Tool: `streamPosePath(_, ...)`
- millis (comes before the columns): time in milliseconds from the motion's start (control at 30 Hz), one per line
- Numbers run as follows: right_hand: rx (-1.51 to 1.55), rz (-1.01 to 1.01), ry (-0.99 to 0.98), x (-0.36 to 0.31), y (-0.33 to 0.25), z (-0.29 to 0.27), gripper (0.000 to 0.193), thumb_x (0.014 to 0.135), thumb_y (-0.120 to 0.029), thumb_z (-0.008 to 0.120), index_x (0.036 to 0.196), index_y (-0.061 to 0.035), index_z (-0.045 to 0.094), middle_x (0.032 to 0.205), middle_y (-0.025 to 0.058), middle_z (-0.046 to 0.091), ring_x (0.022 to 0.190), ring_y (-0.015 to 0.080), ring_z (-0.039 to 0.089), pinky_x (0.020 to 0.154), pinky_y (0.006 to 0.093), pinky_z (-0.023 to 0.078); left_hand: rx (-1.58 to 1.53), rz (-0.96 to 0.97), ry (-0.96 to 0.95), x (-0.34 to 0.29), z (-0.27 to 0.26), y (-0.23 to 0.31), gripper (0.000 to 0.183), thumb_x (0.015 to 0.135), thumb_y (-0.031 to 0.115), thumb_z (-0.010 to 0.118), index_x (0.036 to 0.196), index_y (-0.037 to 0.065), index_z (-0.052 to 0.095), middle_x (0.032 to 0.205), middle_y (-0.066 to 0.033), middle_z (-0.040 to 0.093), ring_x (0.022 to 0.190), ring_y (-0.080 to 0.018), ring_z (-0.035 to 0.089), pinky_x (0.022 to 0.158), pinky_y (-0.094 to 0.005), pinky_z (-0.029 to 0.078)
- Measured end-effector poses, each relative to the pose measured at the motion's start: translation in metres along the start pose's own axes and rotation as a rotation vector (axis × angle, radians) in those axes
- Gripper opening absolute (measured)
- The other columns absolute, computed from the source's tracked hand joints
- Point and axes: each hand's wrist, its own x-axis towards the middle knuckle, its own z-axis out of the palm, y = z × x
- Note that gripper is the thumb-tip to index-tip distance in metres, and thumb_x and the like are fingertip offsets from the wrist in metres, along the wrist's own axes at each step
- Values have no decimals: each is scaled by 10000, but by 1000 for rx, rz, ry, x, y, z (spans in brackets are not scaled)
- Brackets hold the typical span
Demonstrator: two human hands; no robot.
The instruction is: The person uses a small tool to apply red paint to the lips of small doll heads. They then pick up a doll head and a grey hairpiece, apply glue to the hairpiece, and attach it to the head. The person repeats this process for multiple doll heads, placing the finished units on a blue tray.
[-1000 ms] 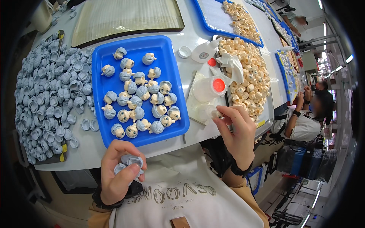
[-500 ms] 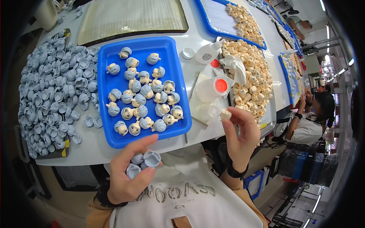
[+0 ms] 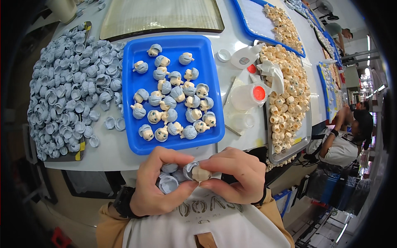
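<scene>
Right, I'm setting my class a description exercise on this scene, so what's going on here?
A person's left hand holds several blue-grey hair pieces, while the right hand pinches a cream doll head against one of them. Ahead, a blue tray carries heads already wearing hair pieces. Loose hair pieces are heaped to its left, and cream heads fill a metal tray to its right.

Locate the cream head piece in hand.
Head view, lower centre: the cream head piece sits between the right hand and left hand, against a grey-blue hair piece.
</scene>
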Motion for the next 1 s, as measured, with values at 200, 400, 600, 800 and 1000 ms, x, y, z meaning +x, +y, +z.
streamPosePath(200, -24, 90, -67, 2, -7, -3, 320, 706, -80, 775, 973, 29, 636, 763, 97, 645, 612, 190, 628, 529, 260, 488, 277, 282, 65, -1, 2, -12, 389, 670, -69, 711, 1021, -9, 554, 914, -150, 634, 732, -174, 637, 626, -271, 507)
streamPosePath(400, -48, 186, -71, 2, -12, -2, 306, 702, -121, 787, 938, 25, 658, 692, 83, 638, 573, 171, 624, 513, 252, 476, 334, 374, 49, -3, 1, -12, 405, 654, -68, 719, 1026, -9, 573, 901, -154, 635, 728, -194, 645, 606, -277, 514)
streamPosePath(600, -197, 112, -52, 4, -11, 3, 411, 684, -223, 796, 979, 29, 661, 764, 105, 651, 622, 179, 633, 537, 258, 479, 308, 301, 90, -2, 1, -11, 376, 683, -54, 703, 1033, -25, 566, 896, -135, 634, 730, -176, 636, 624, -266, 501)
streamPosePath(800, -216, 83, 55, 6, -7, 18, 533, 651, -232, 815, 1072, 31, 620, 853, 128, 651, 705, 217, 641, 590, 278, 503, 208, 131, 139, 1, 0, -5, 394, 708, -69, 648, 1095, -23, 595, 900, -121, 634, 746, -155, 619, 661, -263, 493)
streamPosePath(1000, -148, 139, 58, 4, -1, 30, 478, 676, -131, 802, 1081, 33, 609, 876, 150, 654, 698, 209, 643, 601, 277, 507, 391, 314, 132, -2, 2, -7, 464, 669, -111, 604, 1126, -30, 615, 887, -132, 627, 730, -149, 615, 665, -253, 493)
